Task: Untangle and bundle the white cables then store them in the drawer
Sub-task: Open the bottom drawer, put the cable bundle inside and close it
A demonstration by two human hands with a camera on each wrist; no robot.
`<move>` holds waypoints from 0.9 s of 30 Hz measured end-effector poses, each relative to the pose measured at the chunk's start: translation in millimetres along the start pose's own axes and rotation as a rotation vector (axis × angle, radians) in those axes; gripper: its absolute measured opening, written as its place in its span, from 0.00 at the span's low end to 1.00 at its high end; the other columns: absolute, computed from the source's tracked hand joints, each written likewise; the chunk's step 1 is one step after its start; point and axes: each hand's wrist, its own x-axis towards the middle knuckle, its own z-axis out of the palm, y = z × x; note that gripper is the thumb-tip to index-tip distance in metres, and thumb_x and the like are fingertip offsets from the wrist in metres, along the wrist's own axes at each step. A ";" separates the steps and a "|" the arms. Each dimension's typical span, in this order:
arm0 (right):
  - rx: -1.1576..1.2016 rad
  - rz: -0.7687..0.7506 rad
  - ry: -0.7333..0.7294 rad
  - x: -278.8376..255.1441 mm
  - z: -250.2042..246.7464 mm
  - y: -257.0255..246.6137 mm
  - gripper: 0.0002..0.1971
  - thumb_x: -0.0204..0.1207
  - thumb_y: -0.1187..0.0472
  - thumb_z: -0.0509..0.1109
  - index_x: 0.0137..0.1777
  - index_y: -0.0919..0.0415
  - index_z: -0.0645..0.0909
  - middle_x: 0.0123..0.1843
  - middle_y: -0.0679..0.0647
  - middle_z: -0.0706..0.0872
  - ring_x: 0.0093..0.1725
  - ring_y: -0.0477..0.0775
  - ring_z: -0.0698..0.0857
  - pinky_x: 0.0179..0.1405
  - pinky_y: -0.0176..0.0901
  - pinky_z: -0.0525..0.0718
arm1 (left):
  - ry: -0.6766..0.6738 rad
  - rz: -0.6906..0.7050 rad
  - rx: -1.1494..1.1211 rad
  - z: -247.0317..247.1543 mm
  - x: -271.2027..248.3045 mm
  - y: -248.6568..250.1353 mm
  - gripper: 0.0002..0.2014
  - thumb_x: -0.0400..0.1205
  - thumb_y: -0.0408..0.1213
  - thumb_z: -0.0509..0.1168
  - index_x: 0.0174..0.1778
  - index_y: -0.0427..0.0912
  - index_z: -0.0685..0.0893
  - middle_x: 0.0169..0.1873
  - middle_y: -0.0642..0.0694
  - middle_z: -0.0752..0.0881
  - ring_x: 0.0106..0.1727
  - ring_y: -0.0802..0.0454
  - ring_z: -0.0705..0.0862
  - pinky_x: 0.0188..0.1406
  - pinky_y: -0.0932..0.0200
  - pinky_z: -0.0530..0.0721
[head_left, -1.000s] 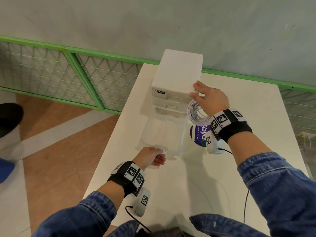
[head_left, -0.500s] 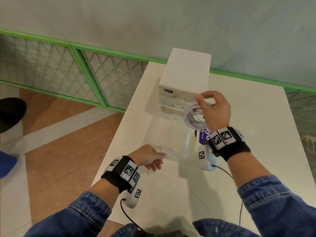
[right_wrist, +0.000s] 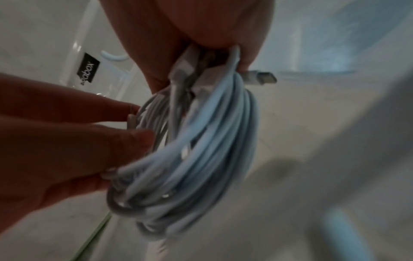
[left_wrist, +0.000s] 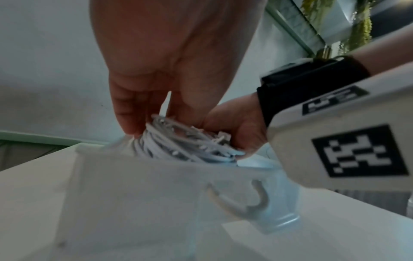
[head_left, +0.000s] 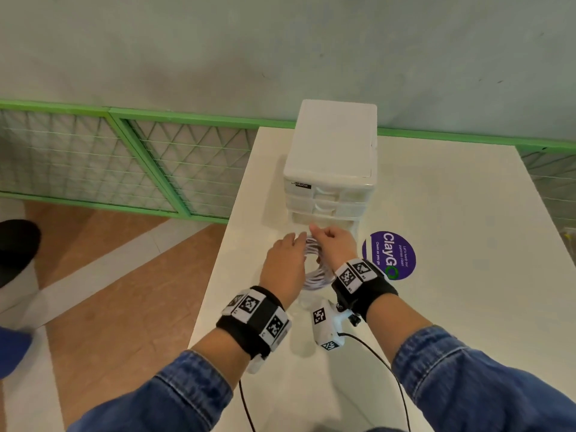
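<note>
A coil of white cables (head_left: 314,271) hangs upright just over the pulled-out clear bottom drawer (left_wrist: 156,185) of the white drawer unit (head_left: 332,151). My right hand (head_left: 318,232) grips the top of the coil (right_wrist: 190,150); a USB plug (right_wrist: 261,79) sticks out beside its fingers. My left hand (head_left: 294,238) holds the coil's left side, fingers (right_wrist: 125,109) and thumb against the strands. The coil's lower loops (left_wrist: 178,144) sit at the drawer's rim, behind its front wall and handle (left_wrist: 241,203).
The unit stands at the far left of a white table (head_left: 452,307), whose left edge drops to the floor. A purple round sticker (head_left: 389,255) lies right of the drawer. A green mesh fence (head_left: 124,157) runs behind. Black camera leads (head_left: 374,357) trail towards me.
My left hand left the drawer handle and went to the coil. My right hand carried the coil from beside the unit down and left, over the open drawer.
</note>
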 end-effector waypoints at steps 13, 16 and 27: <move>-0.600 -0.260 -0.169 0.5 -22.9 2.7 0.16 0.85 0.61 0.54 0.63 0.66 0.80 0.64 0.60 0.83 0.65 0.59 0.79 0.60 0.43 0.72 | -0.223 0.067 0.291 1.5 29.6 15.5 0.24 0.83 0.27 0.52 0.77 0.32 0.60 0.68 0.35 0.73 0.67 0.40 0.74 0.58 0.52 0.76; -0.598 -0.297 -0.255 -13.3 -47.1 -2.5 0.19 0.85 0.59 0.55 0.74 0.59 0.71 0.75 0.55 0.74 0.75 0.55 0.71 0.72 0.41 0.65 | -0.261 0.070 0.239 -0.5 36.2 12.6 0.21 0.84 0.30 0.53 0.74 0.32 0.65 0.67 0.35 0.73 0.66 0.39 0.73 0.60 0.52 0.74; -1.062 -0.628 -0.529 -43.0 -50.1 37.7 0.58 0.54 0.20 0.56 0.82 0.45 0.42 0.84 0.53 0.37 0.83 0.54 0.36 0.80 0.50 0.34 | 0.172 -0.018 -0.207 -61.2 50.2 19.4 0.13 0.79 0.27 0.57 0.51 0.34 0.86 0.54 0.38 0.83 0.55 0.41 0.82 0.55 0.51 0.79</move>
